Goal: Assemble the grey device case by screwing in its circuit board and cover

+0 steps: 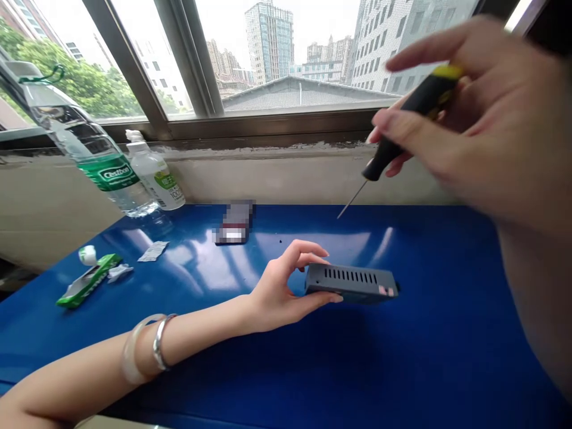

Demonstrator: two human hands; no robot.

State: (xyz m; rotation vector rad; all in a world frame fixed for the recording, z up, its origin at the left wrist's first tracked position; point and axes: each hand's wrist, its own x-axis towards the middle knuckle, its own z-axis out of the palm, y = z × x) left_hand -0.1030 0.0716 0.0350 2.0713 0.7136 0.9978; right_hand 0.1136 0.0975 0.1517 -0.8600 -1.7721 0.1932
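The left hand is gripping a grey slotted box over the glossy blue bench while the right hand is pinching a slim black-and-yellow screwdriver above the bench, its thin tip risking a skid if the box is slipping.

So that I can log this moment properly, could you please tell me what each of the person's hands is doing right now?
Left hand: closed, holding a grey vented box.
Right hand: closed, holding a black-handled screwdriver.

Head-worn view, forward and down, near left hand and right hand
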